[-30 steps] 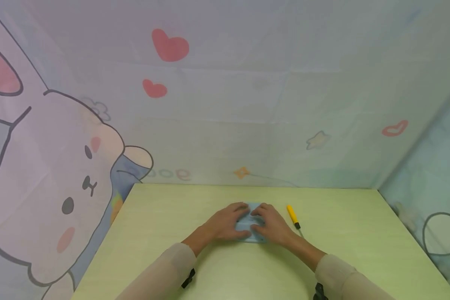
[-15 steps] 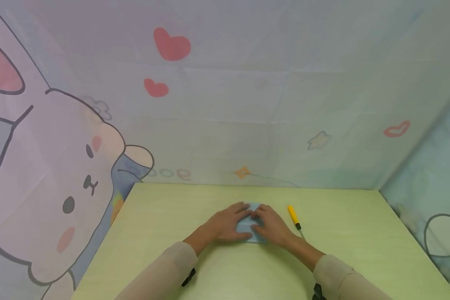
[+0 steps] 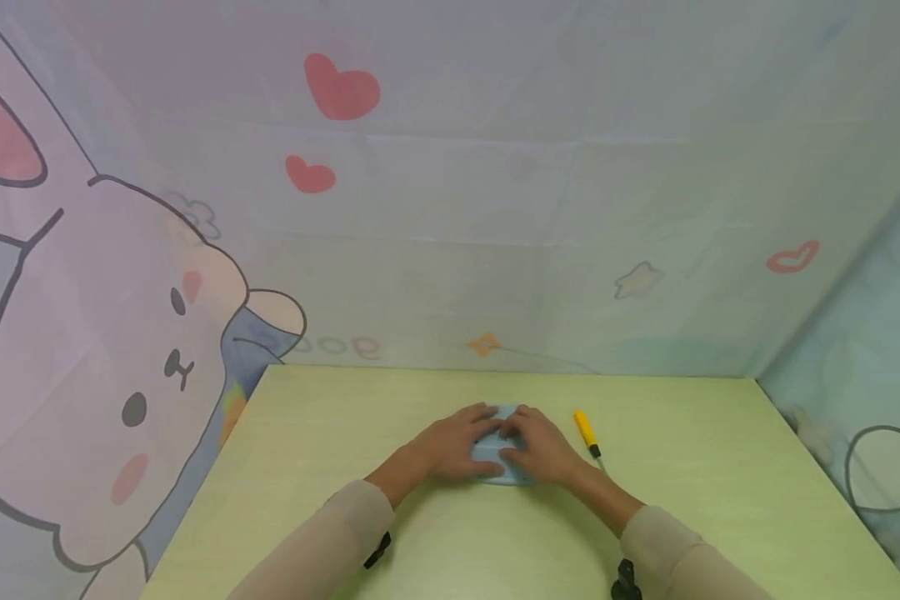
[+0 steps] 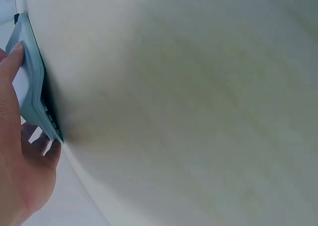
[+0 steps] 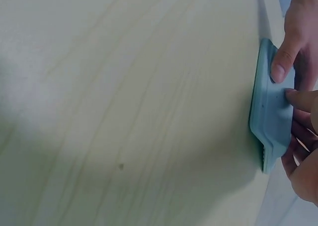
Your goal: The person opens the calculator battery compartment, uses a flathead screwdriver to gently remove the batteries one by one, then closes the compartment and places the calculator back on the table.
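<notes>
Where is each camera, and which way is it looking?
Head: worn on the head, facing forward and down at the table; sleeves, left hand and right hand show.
Left wrist: on that wrist, facing the table and blue object; left hand at left.
Right wrist: on that wrist, facing the same; both hands at right.
Both wrist views share the table and blue object.

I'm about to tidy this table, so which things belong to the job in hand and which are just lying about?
In the job:
light-blue flat piece, held by the left hand and right hand

Lying about:
yellow-handled tool, seemingly a screwdriver, in neither hand; possibly needed later
</notes>
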`<state>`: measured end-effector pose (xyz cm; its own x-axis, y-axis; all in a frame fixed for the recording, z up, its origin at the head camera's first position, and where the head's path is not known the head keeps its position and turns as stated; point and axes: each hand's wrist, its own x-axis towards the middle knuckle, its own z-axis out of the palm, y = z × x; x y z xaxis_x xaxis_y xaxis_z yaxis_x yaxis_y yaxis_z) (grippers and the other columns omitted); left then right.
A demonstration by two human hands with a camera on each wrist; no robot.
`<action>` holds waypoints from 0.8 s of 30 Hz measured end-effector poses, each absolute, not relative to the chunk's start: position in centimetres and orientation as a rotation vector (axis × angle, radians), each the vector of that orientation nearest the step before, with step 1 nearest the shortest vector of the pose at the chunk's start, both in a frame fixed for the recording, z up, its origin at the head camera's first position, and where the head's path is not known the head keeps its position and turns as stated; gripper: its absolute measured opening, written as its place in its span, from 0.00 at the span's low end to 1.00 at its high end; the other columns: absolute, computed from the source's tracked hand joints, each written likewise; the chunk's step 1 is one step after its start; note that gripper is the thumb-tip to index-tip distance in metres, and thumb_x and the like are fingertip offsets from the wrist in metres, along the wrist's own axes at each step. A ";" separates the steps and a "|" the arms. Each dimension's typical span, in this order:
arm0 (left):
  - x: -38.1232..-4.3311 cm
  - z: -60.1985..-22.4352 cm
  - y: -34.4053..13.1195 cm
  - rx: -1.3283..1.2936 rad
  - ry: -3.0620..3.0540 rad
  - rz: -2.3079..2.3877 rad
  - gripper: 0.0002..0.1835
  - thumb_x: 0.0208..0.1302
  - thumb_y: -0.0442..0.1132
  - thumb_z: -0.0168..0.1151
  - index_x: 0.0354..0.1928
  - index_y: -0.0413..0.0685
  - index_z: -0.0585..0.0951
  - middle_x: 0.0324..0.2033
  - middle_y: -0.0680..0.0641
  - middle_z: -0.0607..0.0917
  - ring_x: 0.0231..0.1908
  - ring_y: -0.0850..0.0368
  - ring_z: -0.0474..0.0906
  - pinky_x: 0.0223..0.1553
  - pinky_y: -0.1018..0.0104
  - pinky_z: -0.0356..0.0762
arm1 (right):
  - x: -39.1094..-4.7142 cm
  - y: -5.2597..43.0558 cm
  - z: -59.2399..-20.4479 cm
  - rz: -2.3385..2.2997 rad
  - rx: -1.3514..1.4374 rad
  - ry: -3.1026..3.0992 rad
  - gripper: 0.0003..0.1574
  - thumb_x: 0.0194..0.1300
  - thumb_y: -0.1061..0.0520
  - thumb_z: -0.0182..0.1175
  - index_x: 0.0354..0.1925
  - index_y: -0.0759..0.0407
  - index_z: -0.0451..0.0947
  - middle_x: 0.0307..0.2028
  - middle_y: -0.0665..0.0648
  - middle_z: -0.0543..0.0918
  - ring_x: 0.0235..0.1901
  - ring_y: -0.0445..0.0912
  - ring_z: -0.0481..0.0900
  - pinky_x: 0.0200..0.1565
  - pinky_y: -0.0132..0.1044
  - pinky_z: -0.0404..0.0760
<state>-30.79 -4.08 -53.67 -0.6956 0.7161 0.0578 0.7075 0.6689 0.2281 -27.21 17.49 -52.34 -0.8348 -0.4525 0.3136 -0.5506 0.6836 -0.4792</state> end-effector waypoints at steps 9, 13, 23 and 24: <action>-31.1 -54.0 -4.0 1.211 2.823 0.370 0.44 0.62 0.73 0.54 0.75 0.60 0.63 0.75 0.52 0.60 0.75 0.52 0.51 0.66 0.54 0.66 | -27.5 17.4 -52.9 0.894 0.760 -2.720 0.15 0.54 0.57 0.75 0.39 0.58 0.81 0.37 0.51 0.75 0.43 0.47 0.72 0.47 0.45 0.75; -31.1 -53.9 -3.8 1.201 2.801 0.404 0.45 0.61 0.72 0.57 0.75 0.60 0.63 0.75 0.51 0.60 0.75 0.50 0.50 0.67 0.53 0.64 | -27.5 17.5 -53.0 0.902 0.767 -2.718 0.15 0.55 0.57 0.74 0.39 0.58 0.81 0.38 0.51 0.76 0.44 0.47 0.72 0.48 0.46 0.74; -30.9 -53.3 -3.6 1.148 2.778 0.452 0.46 0.58 0.72 0.61 0.74 0.60 0.65 0.75 0.52 0.61 0.75 0.51 0.51 0.68 0.53 0.62 | -27.3 17.5 -53.1 0.902 0.791 -2.702 0.15 0.55 0.57 0.74 0.39 0.59 0.80 0.39 0.53 0.76 0.43 0.49 0.71 0.48 0.46 0.74; -30.9 -53.3 -3.6 1.146 2.775 0.453 0.46 0.58 0.71 0.61 0.74 0.60 0.65 0.75 0.52 0.60 0.75 0.51 0.50 0.68 0.53 0.62 | -27.3 17.5 -53.1 0.893 0.790 -2.701 0.15 0.55 0.57 0.74 0.39 0.59 0.80 0.39 0.53 0.77 0.43 0.49 0.71 0.47 0.46 0.74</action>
<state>-30.87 -3.58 -53.26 -0.7103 0.7037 0.0159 0.6723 0.6716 0.3115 -27.34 17.50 -53.07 -0.8404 -0.4283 0.3323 -0.5419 0.6768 -0.4983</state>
